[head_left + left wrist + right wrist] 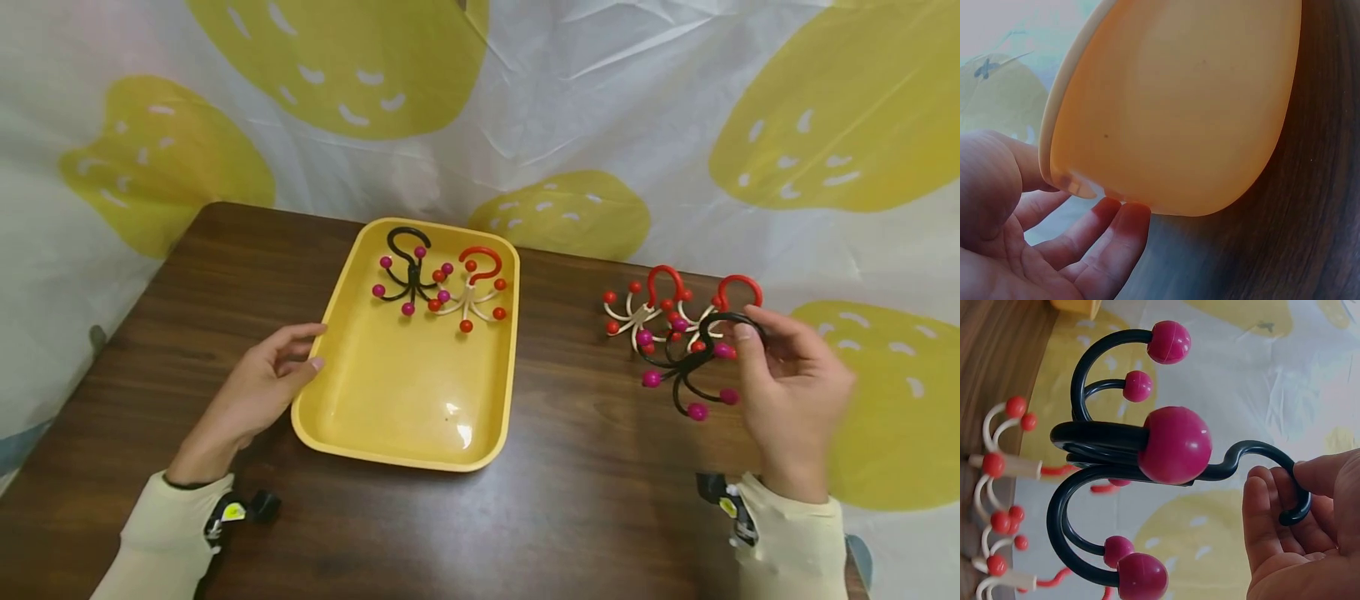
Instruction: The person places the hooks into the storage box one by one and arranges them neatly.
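Observation:
My right hand (pixel 798 396) pinches the curved top of a black multi-arm hanging hook (pixel 688 363) between thumb and fingers. Its several curved arms end in magenta balls, large in the right wrist view. Two white hanging hooks (pixel 641 317) with red tops and red balls lie on the table beyond it, partly covered by the held one. At the left edge of a yellow tray (pixel 408 461), my left hand (pixel 258 379) grips the rim, fingertips (pixel 1132 215) against the outer wall. Inside the tray's far end lie a black hook (pixel 412 279) and a white-and-red hook (pixel 469 296).
The tray stands on a dark brown wooden table (pixel 577 500). A white cloth (pixel 420 175) with yellow fruit prints hangs behind the table and along its right side. Both wrists wear a strap with a small black camera (pixel 264 506).

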The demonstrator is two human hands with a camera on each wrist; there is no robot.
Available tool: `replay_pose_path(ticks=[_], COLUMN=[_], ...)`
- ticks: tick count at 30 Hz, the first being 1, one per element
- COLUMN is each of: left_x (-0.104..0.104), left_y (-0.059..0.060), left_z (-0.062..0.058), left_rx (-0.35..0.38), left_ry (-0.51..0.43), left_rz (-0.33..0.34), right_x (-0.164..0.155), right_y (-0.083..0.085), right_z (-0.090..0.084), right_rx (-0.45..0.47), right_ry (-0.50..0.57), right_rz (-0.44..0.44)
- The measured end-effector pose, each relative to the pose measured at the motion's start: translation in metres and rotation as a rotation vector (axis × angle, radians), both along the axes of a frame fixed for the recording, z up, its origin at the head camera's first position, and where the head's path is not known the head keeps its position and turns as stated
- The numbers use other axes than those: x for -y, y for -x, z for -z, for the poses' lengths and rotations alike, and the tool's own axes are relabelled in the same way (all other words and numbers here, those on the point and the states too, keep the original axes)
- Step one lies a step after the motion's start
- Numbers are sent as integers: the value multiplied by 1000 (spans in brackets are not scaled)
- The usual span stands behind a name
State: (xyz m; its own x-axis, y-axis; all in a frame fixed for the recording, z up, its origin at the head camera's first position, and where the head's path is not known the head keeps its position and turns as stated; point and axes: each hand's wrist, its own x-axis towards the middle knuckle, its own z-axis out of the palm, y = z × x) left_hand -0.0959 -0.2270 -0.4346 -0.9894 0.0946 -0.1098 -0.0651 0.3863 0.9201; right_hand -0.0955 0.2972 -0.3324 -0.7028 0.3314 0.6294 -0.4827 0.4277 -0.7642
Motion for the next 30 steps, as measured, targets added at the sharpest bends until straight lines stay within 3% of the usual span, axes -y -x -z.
replay_pose_path(ticks=[15, 30], left_x=[1, 3], left_y=[0, 1], left_z=[0, -1], left_rx=[18, 24], left_ry=[-34, -27], left_rz=[4, 18], right_x=[49, 92], right_y=[10, 14], right_z=[-7, -15], right_rx=[-60, -44], right_ry=[61, -48], right_rz=[-276, -413])
